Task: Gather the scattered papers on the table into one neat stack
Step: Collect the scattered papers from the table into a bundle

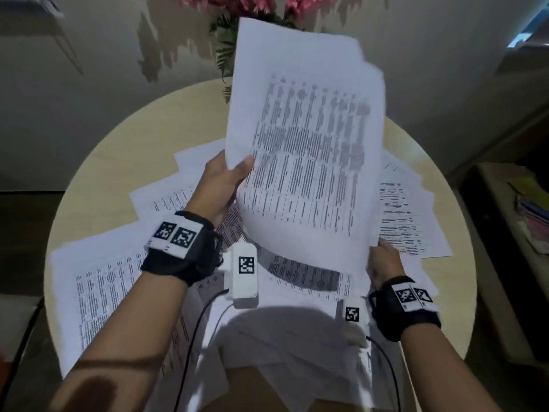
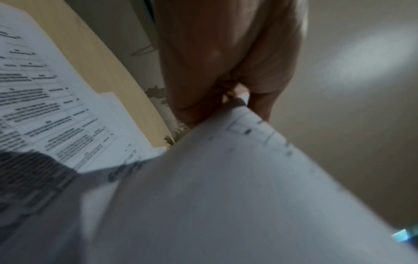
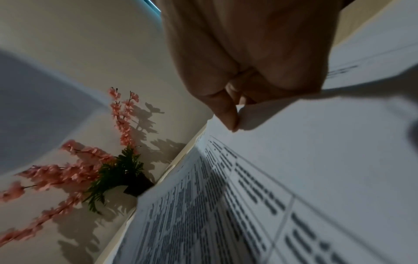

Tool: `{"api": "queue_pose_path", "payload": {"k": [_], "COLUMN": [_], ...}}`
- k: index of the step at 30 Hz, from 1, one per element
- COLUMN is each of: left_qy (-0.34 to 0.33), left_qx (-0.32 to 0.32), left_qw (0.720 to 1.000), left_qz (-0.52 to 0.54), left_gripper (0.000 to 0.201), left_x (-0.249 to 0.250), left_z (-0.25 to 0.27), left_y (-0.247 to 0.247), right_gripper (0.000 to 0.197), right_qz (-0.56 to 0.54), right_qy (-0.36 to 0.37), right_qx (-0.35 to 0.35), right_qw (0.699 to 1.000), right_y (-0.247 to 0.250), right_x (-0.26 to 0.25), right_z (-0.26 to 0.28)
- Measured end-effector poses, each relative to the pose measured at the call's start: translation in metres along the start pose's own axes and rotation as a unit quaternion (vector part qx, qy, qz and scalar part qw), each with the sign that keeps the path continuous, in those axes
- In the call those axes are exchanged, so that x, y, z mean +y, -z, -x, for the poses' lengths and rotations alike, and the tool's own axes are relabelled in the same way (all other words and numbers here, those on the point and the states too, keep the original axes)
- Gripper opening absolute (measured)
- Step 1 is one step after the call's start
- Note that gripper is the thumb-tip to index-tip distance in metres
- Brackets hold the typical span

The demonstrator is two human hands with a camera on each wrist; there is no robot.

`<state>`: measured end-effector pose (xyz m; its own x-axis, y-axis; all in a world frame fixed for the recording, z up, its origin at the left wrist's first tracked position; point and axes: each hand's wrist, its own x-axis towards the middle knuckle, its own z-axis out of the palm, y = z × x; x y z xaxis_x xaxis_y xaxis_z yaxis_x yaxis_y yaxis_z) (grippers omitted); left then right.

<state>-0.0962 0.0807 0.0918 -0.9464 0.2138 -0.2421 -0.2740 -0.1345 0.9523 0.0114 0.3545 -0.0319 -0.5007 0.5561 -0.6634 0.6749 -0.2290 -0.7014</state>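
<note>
I hold a bundle of printed sheets [image 1: 306, 162] raised above the round table [image 1: 124, 150]. My left hand [image 1: 228, 179] grips its left edge, thumb on the printed face. My right hand [image 1: 383, 260] pinches the lower right corner. In the left wrist view the held sheets [image 2: 226, 196] fill the lower frame under my left hand [image 2: 226, 92]. The right wrist view shows my right hand [image 3: 235, 107] with thumb and finger pinched on the paper corner [image 3: 294, 142]. Several loose printed papers [image 1: 101, 286] lie spread over the table beneath, also on the right [image 1: 407, 215].
A pot of pink artificial flowers [image 1: 261, 13] stands at the table's far edge, also seen as flowers [image 3: 90, 166] in the right wrist view. A shelf with stacked folders [image 1: 531, 215] is at the right. Cables [image 1: 193, 337] trail from the wrist cameras over the near papers.
</note>
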Motion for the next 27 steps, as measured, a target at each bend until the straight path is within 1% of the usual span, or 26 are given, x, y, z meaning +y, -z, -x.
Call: {"api": "queue_pose_path", "payload": {"k": [1,2,4,5,6,7,8,9,10,11,12,13,14,15,16,17,18,20,21,22,23,24,25,27], "left_qy": [0.014,0.035,0.089,0.113,0.136,0.161,0.182,0.197,0.202,0.201,0.188,0.163,0.132,0.107,0.092,0.095,0.111,0.149,0.161,0.171,0.182,0.196,0.211,0.226], "left_qx": [0.0,0.004,0.012,0.017,0.014,-0.004,-0.034,-0.066,-0.09,-0.098,-0.092,-0.074,-0.053,-0.036,-0.032,-0.041,-0.058,-0.082,-0.077,-0.054,-0.015,0.025,0.051,0.056], "left_qw": [0.999,0.996,0.978,0.966,0.95,0.925,0.897,0.877,0.873,0.876,0.881,0.88,0.871,0.853,0.83,0.808,0.796,0.796,0.801,0.812,0.823,0.83,0.831,0.823], "left_qz": [-0.032,-0.08,-0.187,-0.232,-0.282,-0.344,-0.402,-0.433,-0.436,-0.427,-0.425,-0.439,-0.47,-0.51,-0.55,-0.58,-0.592,-0.582,-0.571,-0.556,-0.537,-0.522,-0.513,-0.518], "left_gripper": [0.023,0.029,0.039,0.041,0.044,0.049,0.057,0.063,0.065,0.065,0.061,0.056,0.05,0.048,0.051,0.061,0.074,0.097,0.102,0.104,0.105,0.106,0.107,0.107], "left_x": [-0.007,-0.017,-0.044,-0.059,-0.075,-0.089,-0.101,-0.11,-0.117,-0.121,-0.123,-0.124,-0.123,-0.121,-0.12,-0.12,-0.12,-0.123,-0.127,-0.129,-0.131,-0.132,-0.132,-0.131], "left_z": [0.0,0.002,0.007,0.013,0.019,0.025,0.031,0.037,0.041,0.043,0.043,0.042,0.04,0.038,0.037,0.036,0.036,0.037,0.036,0.034,0.032,0.03,0.028,0.025], "left_y": [0.001,0.002,0.005,0.007,0.009,0.009,0.009,0.007,0.005,0.003,0.001,0.001,0.002,0.003,0.004,0.005,0.004,-0.003,-0.007,-0.011,-0.014,-0.015,-0.016,-0.016], "right_gripper": [0.015,0.023,0.037,0.041,0.04,0.047,0.067,0.083,0.076,0.045,0.01,0.011,0.012,0.018,0.024,0.026,0.027,0.026,0.027,0.028,0.03,0.032,0.033,0.03], "right_qz": [-0.01,-0.055,-0.123,-0.144,-0.176,-0.177,-0.152,-0.085,-0.016,0.037,0.084,0.108,0.128,0.148,0.176,0.209,0.232,0.256,0.266,0.267,0.269,0.263,0.257,0.267], "right_qy": [-0.018,-0.032,-0.039,-0.047,-0.063,-0.061,-0.063,-0.056,-0.039,-0.008,0.026,0.059,0.085,0.101,0.119,0.129,0.146,0.178,0.194,0.207,0.213,0.224,0.244,0.295], "right_qx": [-0.02,-0.042,-0.057,-0.077,-0.104,-0.127,-0.153,-0.144,-0.141,-0.102,-0.059,-0.011,0.021,0.058,0.103,0.153,0.191,0.246,0.269,0.282,0.29,0.289,0.285,0.255], "right_qw": [1.0,0.997,0.99,0.986,0.977,0.974,0.974,0.984,0.989,0.994,0.994,0.992,0.988,0.982,0.972,0.957,0.943,0.918,0.905,0.898,0.894,0.893,0.891,0.881], "right_y": [0.001,0.002,-0.002,-0.002,-0.002,-0.002,-0.001,-0.003,-0.005,-0.008,-0.009,-0.007,-0.003,0.003,0.011,0.019,0.027,0.045,0.05,0.055,0.058,0.059,0.056,0.042], "right_x": [0.013,0.02,0.009,0.006,0.008,0.005,0.007,0.008,0.011,0.012,0.011,0.01,0.006,-0.001,-0.008,-0.017,-0.028,-0.051,-0.062,-0.072,-0.08,-0.086,-0.091,-0.094], "right_z": [-0.019,-0.028,-0.001,0.009,0.015,0.026,0.027,0.032,0.032,0.03,0.028,0.023,0.018,0.016,0.014,0.013,0.016,0.024,0.03,0.035,0.04,0.043,0.049,0.054]}}
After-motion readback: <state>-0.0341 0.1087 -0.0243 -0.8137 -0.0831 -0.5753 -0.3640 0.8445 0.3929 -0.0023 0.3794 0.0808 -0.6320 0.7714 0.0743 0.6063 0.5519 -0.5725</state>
